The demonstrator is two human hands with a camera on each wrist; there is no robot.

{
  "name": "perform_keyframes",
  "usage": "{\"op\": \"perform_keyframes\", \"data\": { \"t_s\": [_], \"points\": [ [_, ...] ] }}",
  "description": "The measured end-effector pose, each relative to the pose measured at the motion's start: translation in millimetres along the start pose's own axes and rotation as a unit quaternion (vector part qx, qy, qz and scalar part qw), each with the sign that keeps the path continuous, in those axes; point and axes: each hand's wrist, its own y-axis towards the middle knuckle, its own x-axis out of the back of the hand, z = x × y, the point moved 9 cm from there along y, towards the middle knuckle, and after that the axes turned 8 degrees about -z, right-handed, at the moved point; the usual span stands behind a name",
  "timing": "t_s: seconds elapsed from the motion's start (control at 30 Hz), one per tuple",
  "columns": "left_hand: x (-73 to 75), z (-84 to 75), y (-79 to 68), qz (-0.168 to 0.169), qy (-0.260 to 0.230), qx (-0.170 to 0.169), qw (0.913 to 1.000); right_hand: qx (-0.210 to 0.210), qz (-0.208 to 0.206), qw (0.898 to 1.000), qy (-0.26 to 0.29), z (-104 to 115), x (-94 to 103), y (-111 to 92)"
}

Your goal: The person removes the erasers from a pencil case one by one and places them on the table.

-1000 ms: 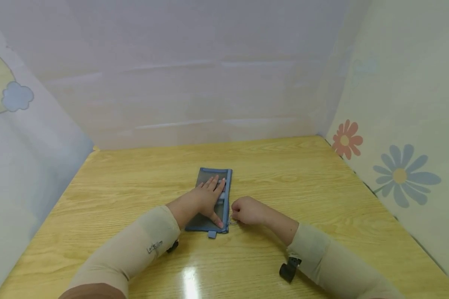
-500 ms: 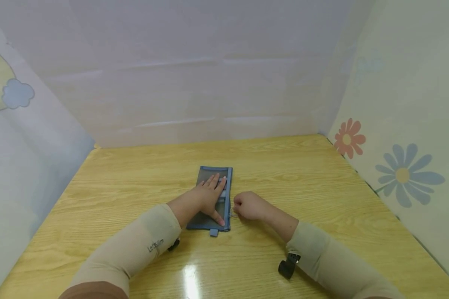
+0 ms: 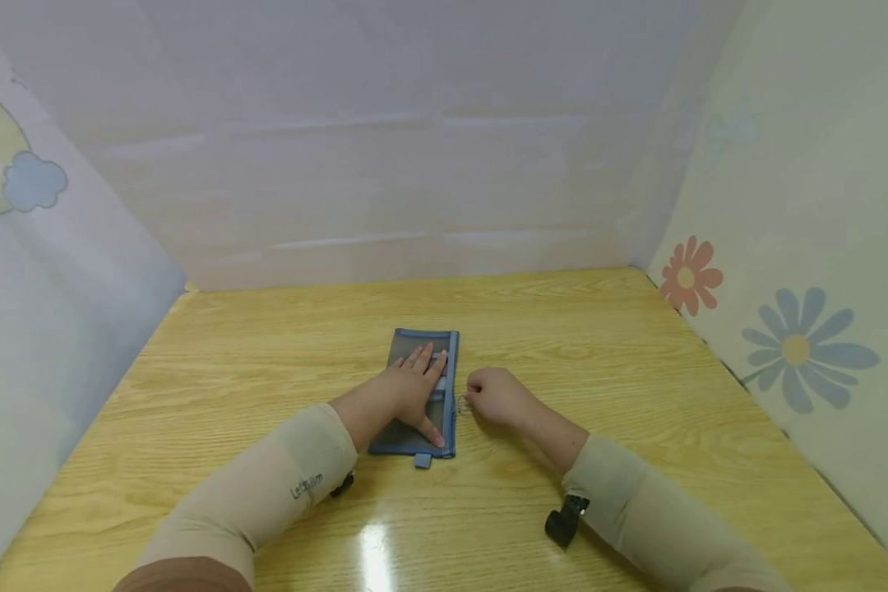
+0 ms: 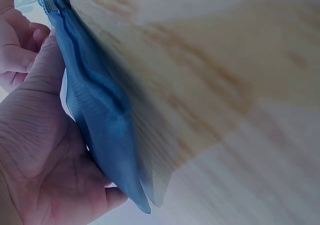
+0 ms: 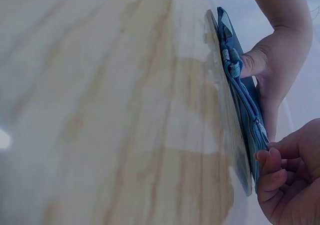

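A blue zip pouch point(image 3: 403, 441) with grey mesh sides lies flat on the table, its zipper along the right edge. My left hand point(image 3: 409, 396) rests on it with fingers spread, thumb near the lower right corner. Just right of the zipper, my right hand point(image 3: 497, 396) has curled fingers and pinches the small zipper pull point(image 3: 462, 404). The right wrist view shows thumb and forefinger of the right hand point(image 5: 295, 172) meeting at the edge of the pouch point(image 5: 241, 97). From the left wrist, the pouch point(image 4: 102, 110) appears edge-on beneath the palm. Pale items inside are partly covered by the left hand.
The wooden table point(image 3: 281, 329) runs back to a pale wall covering point(image 3: 385, 164). A fabric tab point(image 3: 423, 460) sticks out from the pouch's near edge. Decorated side walls stand left and right, the right one with a blue flower point(image 3: 795, 349). A black wrist camera point(image 3: 565, 522) hangs below the right sleeve.
My right hand has moved away from me along the pouch's right edge, carrying the zipper pull from near the lower corner toward the middle. My left hand stays spread on the pouch.
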Motion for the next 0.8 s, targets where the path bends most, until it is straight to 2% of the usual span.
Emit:
{"op": "perform_keyframes", "data": {
  "t_s": [0.8],
  "points": [
    [-0.6, 0.7, 0.1, -0.012, -0.005, -0.007, 0.9999, -0.020, -0.041, 0.999, 0.010, -1.5, 9.3, 8.4]
  ]
}}
